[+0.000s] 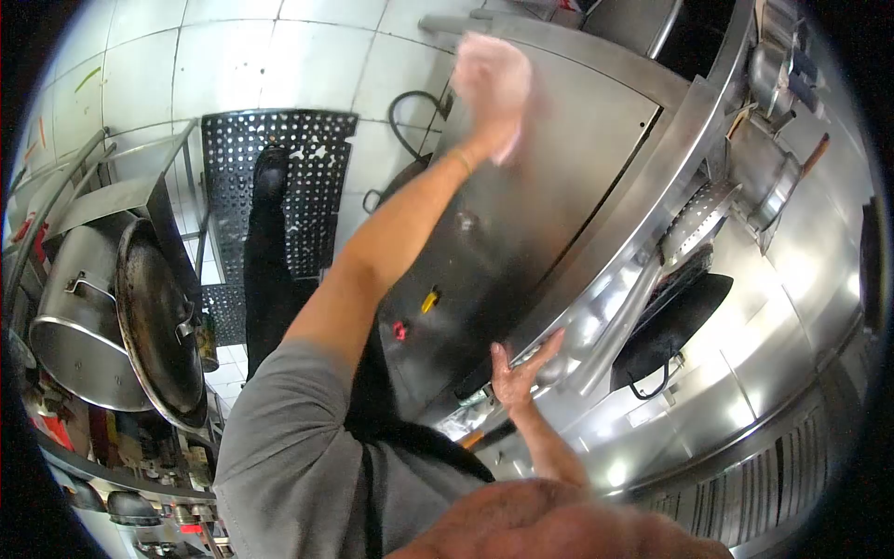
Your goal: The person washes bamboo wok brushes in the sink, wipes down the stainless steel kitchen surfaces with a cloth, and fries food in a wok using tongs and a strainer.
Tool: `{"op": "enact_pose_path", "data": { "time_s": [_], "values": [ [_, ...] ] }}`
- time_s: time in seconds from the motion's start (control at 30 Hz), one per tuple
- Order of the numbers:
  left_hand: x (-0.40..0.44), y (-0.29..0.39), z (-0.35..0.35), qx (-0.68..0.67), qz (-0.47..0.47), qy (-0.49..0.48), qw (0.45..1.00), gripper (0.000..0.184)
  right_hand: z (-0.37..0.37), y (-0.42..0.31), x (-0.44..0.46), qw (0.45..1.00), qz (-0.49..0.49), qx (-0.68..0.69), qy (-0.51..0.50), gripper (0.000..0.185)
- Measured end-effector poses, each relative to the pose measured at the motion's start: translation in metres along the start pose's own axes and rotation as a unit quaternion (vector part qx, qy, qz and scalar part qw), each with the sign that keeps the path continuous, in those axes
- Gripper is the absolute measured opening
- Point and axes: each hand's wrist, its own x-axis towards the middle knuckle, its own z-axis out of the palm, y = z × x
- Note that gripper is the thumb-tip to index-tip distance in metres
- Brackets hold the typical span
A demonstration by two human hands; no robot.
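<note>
Fingers [549, 347] splayed and released, our right hand [515, 380] rests at the steel counter edge [643, 200]. Farther out, a pale pink cloth [490, 67] lies over the far part of the steel panel [573, 140], at our blurred left hand [494, 129], whose fingers we cannot tell as clenched or loose; white tiles [317, 56] stretch beyond.

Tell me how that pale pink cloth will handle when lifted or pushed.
The pale pink cloth is probably floppy, since it lies bunched at the left hand. It looks light for its bulk, being a small bundle worked with one hand. Pushed, it would likely slide easily, as the steel surface beneath looks smooth and flat.
</note>
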Motion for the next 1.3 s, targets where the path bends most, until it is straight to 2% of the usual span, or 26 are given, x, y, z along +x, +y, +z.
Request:
{"op": "enact_pose_path", "data": {
  "time_s": [0.07, 0.1, 0.17, 0.23, 0.33, 0.37, 0.4, 0.5, 0.57, 0.6, 0.63, 0.7, 0.77, 0.83, 0.9, 0.97, 1.03, 1.07, 1.1, 1.13, 1.2, 1.23, 1.3],
  "values": [
    [0.018, 0.001, -0.012, 0.035, -0.145, -0.086, 0.985, 0.071, -0.002, -0.003, 0.0, 1.0, 0.005, -0.016, 0.001, 0.116],
    [0.018, 0.019, -0.017, 0.026, -0.187, -0.146, 0.971, 0.071, -0.005, -0.01, 0.001, 1.0, 0.013, -0.022, 0.0, 0.116],
    [-0.014, 0.028, -0.002, 0.004, -0.046, -0.127, 0.991, 0.07, -0.005, -0.014, 0.005, 1.0, 0.007, -0.03, 0.0, 0.116],
    [-0.067, 0.091, 0.019, -0.024, 0.165, -0.059, 0.984, 0.061, -0.005, -0.009, 0.005, 0.999, -0.018, -0.046, -0.003, 0.116],
    [-0.082, 0.121, 0.037, 0.087, 0.282, -0.05, 0.954, 0.05, -0.004, -0.01, 0.005, 1.0, -0.013, -0.011, 0.01, 0.116],
    [-0.059, 0.126, 0.039, 0.09, 0.313, -0.027, 0.945, 0.043, -0.004, -0.009, 0.007, 1.0, -0.016, -0.017, 0.009, 0.116],
    [-0.033, 0.128, 0.037, 0.044, 0.293, -0.059, 0.953, 0.036, -0.004, -0.009, 0.008, 1.0, -0.019, -0.023, 0.009, 0.116],
    [-0.008, 0.135, 0.034, -0.162, 0.126, 0.0, 0.979, 0.041, -0.002, -0.008, 0.006, 1.0, -0.011, -0.013, 0.009, 0.117],
    [0.03, 0.111, 0.017, -0.066, -0.015, -0.006, 0.998, 0.057, -0.003, -0.007, 0.003, 1.0, -0.002, -0.009, 0.008, 0.117],
    [0.054, 0.083, 0.016, -0.004, -0.052, 0.032, 0.998, 0.059, -0.002, -0.002, 0.002, 1.0, 0.003, -0.011, 0.008, 0.117],
    [0.081, 0.044, 0.009, 0.0, -0.07, 0.019, 0.997, 0.059, -0.001, 0.0, 0.002, 1.0, 0.009, -0.013, 0.007, 0.117],
    [0.082, 0.005, 0.01, 0.013, -0.109, -0.011, 0.994, 0.058, -0.004, -0.006, 0.001, 1.0, -0.002, -0.015, 0.02, 0.115],
    [0.052, 0.009, 0.017, 0.035, -0.138, -0.038, 0.989, 0.053, 0.0, -0.004, 0.004, 1.0, -0.011, 0.002, 0.027, 0.115],
    [-0.047, 0.074, 0.029, -0.031, 0.01, -0.063, 0.997, 0.04, 0.001, -0.004, 0.004, 0.999, -0.028, 0.008, 0.028, 0.114],
    [-0.135, 0.124, 0.027, 0.054, 0.163, 0.026, 0.985, 0.04, 0.001, 0.001, 0.003, 0.999, -0.039, 0.007, 0.026, 0.114],
    [-0.176, 0.111, 0.015, 0.092, 0.199, -0.038, 0.975, 0.048, -0.004, -0.011, 0.007, 1.0, -0.01, -0.012, 0.004, 0.114],
    [-0.176, 0.078, 0.004, 0.05, 0.194, -0.032, 0.979, 0.051, -0.003, -0.007, 0.004, 1.0, -0.015, -0.019, 0.005, 0.115],
    [-0.171, 0.064, 0.008, -0.075, 0.117, -0.004, 0.99, 0.046, 0.001, 0.004, 0.002, 0.999, 0.0, 0.033, 0.0, 0.116],
    [-0.158, 0.037, 0.008, -0.01, 0.021, 0.015, 1.0, 0.038, 0.002, 0.006, 0.003, 1.0, -0.001, 0.017, -0.001, 0.116],
    [-0.14, 0.01, 0.007, -0.003, 0.042, 0.113, 0.993, 0.044, 0.001, 0.004, 0.002, 1.0, 0.001, 0.0, -0.003, 0.116],
    [-0.09, -0.055, -0.02, 0.071, -0.106, 0.016, 0.992, 0.05, -0.002, -0.003, 0.001, 0.999, 0.006, -0.044, -0.008, 0.115],
    [-0.069, -0.08, -0.032, 0.049, -0.154, 0.013, 0.987, 0.048, -0.003, -0.006, 0.001, 1.0, 0.018, -0.021, -0.004, 0.115],
    [-0.044, -0.107, -0.055, -0.147, -0.182, 0.077, 0.969, 0.046, 0.0, -0.012, 0.004, 0.999, 0.037, 0.03, 0.007, 0.113]
  ]
}}
